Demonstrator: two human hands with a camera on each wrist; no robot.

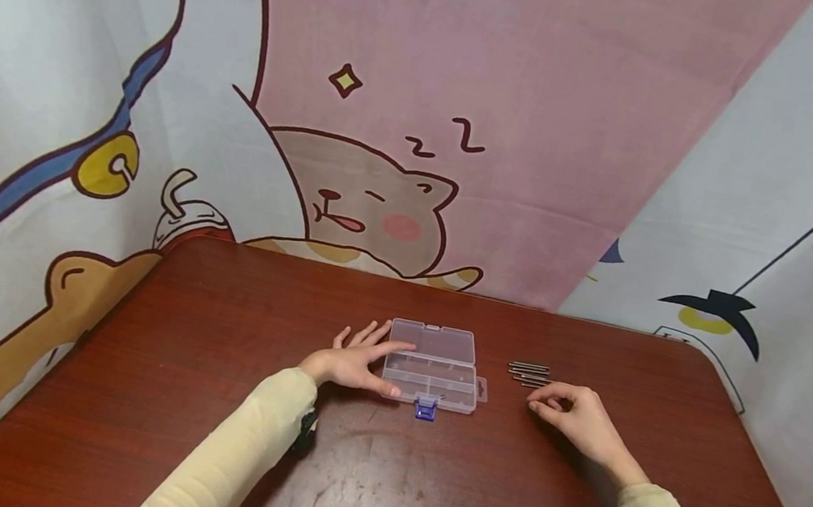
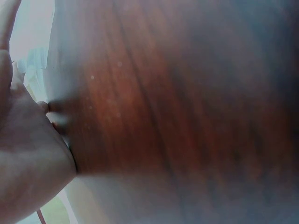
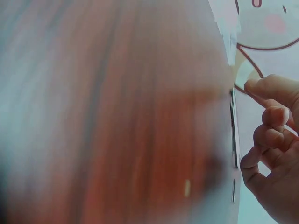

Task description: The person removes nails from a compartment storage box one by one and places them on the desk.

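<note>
A clear plastic compartment box [image 1: 412,367] lies with its lid [image 1: 445,343] raised at the back and a blue latch [image 1: 424,410] at its front. My left hand [image 1: 356,362] rests at the box's left end, thumb on the front edge and a straight finger reaching over toward the lid. Inside, a small dark mark or piece shows near the front right; its kind is unclear. To the right lie several thin metal rods [image 1: 529,368], roughly side by side. Just in front of them is my right hand [image 1: 576,419], fingers loosely bent, nothing visible between them.
Box and rods lie on a reddish-brown wooden table [image 1: 259,287]. Behind it hangs a cloth [image 1: 540,135] printed with cartoon animals. A clear hanging tab [image 1: 482,389] juts from the box's right side. The table's right edge slopes past the right arm.
</note>
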